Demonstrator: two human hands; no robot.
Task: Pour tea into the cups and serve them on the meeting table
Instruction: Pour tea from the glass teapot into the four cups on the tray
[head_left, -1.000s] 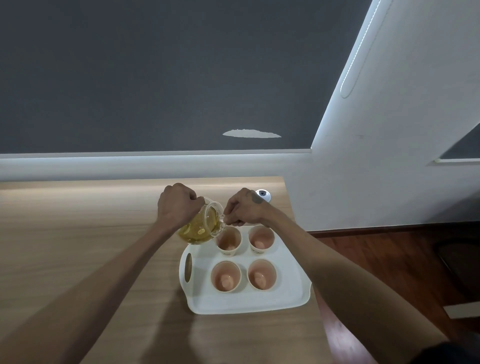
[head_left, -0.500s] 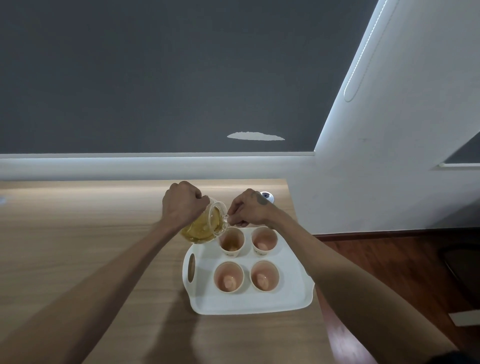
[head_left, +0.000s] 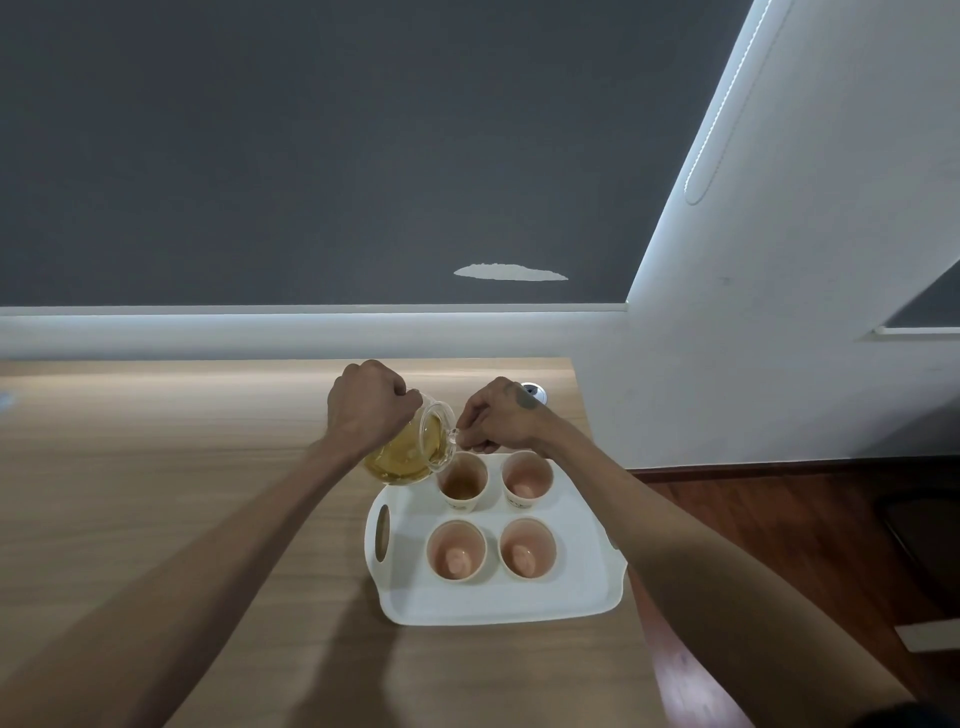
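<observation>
On the pale wood-grain table (head_left: 156, 493), the left hand (head_left: 371, 408) was closed in a fist round the handle of the round clear glass teapot (head_left: 410, 457). The pot held yellow-green tea and was tipped down to the right. At the pot's mouth sat the small clear lid (head_left: 450, 434). The right hand (head_left: 501, 423), fingers curled, pinched it, seemingly to keep it seated during the tilt.

Below the hands, the white plastic tray (head_left: 493, 603), with a slot handle on its left side, carried four small cream cups with pink insides, in two rows. The back-left cup (head_left: 462, 480) stood directly under the spout. A second earlier its inside had shown the same pale pink as the others. Half a second earlier it had begun to darken, and now it looked brown well up its wall. Tea had evidently gone in, though the level could not be read from this angle. The hands and the pot's tilt had barely altered over that second.

The front-left cup (head_left: 456, 551), back-right cup (head_left: 525, 478) and front-right cup (head_left: 527, 548) remained pale pink and apparently dry. So the first of four pours was probably well along, with three more and all the serving still ahead. The tray lay close to the table's right edge. Behind the right hand lay a round metal grommet (head_left: 535, 391), and further right the dark reddish wooden floor (head_left: 779, 519).
</observation>
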